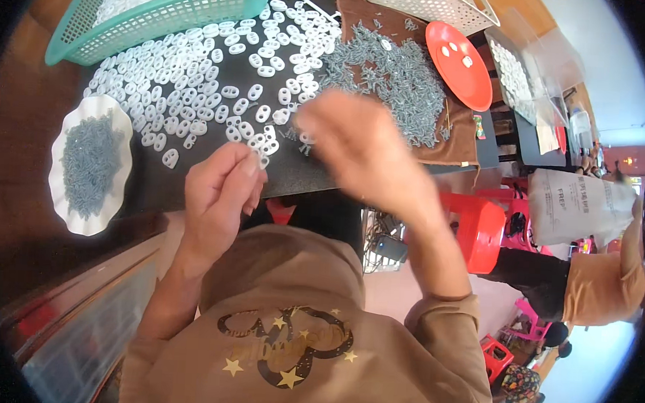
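Observation:
At the table's near edge my left hand [217,192] is closed, thumb and fingertips pinching a small white plastic piece [262,161], partly covered by the fingers. Many like it, oval with two holes, lie spread as loose white pieces [187,63] beyond that hand. My right hand [362,141] hovers to the right, by the near side of a heap of small grey screws [409,82]. Motion smears its curled fingers, and whatever they may hold cannot be made out. The screws rest on a brown cloth [453,144].
On the left stands a scalloped white dish [59,195] of grey screws. A green basket [179,20] of white pieces is at the back left. An orange-red plate [471,81] and white basket [427,8] sit back right. Beyond a red stool [481,235], a person carries a bag.

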`<state>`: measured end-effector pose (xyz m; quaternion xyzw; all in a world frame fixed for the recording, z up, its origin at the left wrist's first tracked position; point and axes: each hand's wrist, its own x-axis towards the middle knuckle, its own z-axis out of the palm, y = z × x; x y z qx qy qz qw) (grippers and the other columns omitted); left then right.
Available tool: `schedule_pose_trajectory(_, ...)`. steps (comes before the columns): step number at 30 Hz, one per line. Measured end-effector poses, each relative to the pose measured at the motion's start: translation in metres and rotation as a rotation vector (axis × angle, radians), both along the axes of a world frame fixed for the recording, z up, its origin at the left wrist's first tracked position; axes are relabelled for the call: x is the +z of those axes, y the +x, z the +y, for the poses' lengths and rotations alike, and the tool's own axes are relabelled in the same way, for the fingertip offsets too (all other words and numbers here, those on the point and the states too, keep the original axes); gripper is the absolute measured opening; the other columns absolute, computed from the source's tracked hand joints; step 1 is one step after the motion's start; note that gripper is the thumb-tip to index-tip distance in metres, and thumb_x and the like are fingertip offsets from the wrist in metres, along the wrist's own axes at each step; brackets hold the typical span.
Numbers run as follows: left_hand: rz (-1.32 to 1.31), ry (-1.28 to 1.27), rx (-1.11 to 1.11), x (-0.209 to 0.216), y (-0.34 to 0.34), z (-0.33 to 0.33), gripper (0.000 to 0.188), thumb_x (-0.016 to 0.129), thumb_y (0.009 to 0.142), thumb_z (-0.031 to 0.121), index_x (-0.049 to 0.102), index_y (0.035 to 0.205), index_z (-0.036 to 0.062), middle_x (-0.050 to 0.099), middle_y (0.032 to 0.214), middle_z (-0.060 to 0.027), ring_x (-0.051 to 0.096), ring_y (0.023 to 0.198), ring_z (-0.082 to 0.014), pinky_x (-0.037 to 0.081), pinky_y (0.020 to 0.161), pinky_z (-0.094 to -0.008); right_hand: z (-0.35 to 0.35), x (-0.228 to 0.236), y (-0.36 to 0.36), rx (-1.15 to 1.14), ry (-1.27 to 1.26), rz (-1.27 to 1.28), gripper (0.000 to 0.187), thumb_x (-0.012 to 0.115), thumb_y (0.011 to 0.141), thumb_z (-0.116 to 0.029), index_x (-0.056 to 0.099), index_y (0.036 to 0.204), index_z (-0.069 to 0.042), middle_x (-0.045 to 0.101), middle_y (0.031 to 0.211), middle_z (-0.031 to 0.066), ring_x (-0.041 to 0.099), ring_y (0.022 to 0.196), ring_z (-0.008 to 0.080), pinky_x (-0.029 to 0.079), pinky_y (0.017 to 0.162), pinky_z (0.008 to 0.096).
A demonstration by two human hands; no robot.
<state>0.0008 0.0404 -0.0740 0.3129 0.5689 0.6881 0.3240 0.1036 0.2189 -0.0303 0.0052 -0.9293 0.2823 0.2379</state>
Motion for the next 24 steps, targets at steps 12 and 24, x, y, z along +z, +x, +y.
schedule_pose_trajectory(12,-0.036,-0.031,-0.089,-0.007,0.011,0.019,0.02,0.05,0.094,0.007,0.055,0.076,-0.0012,0.049,0.059,0.0028,0.043,0.055,-0.0024,0.035,0.048,-0.0217,0.13,-0.029,0.006,-0.449,0.385,-0.369,0.02,0.06,0.088,-0.021,0.059,0.087,-0.001,0.063,0.091,0.0193,0.063,0.087,0.04,0.05,0.073,0.049)
schedule_pose_trajectory(24,-0.004,-0.07,-0.097,-0.009,0.01,0.029,0.021,0.051,0.094,0.01,0.055,0.077,-0.0008,0.049,0.057,0.0017,0.043,0.052,-0.0033,0.035,0.047,-0.0222,0.132,-0.022,-0.009,-0.344,0.311,-0.372,0.02,0.058,0.089,-0.021,0.059,0.086,-0.001,0.063,0.087,0.0217,0.061,0.084,0.042,0.048,0.072,0.0494)
